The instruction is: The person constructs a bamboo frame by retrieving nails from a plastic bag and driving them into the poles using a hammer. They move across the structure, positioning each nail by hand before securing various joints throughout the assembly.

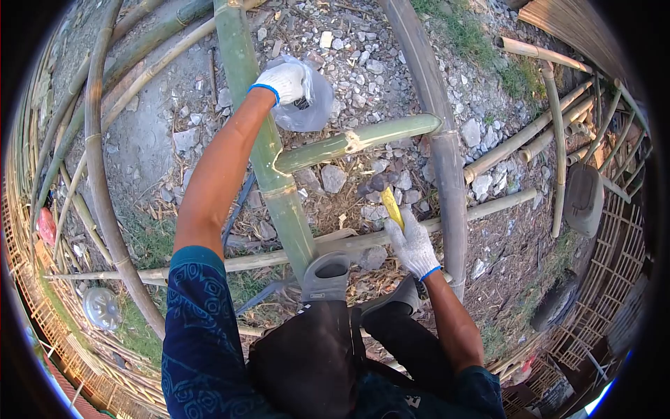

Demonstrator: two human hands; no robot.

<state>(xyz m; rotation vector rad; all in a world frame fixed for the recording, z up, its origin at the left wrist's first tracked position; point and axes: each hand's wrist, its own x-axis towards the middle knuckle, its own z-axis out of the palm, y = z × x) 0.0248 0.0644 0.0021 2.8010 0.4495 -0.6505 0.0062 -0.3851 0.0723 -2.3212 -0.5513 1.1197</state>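
Note:
My left hand (287,79), in a white knit glove with a blue cuff, is closed on a clear plastic bag (315,105). Small dark pieces show through the bag, too blurred to name. It hangs beside a thick green bamboo pole (269,164). My right hand (413,246), gloved the same way, grips the yellow handle of a hammer (392,204); its dark head (377,184) points away from me over the rubble. Above the hammer, a green bamboo crosspiece (356,138) joins the green pole to a grey-brown bamboo pole (447,153).
A thin bamboo pole (363,241) crosses below the hammer, close to my grey shoes (326,276). Stones (333,179) litter the ground. More bamboo poles (98,140) lie at left and right. A plastic jerrycan (583,195) sits at right, a clear round container (102,308) at left.

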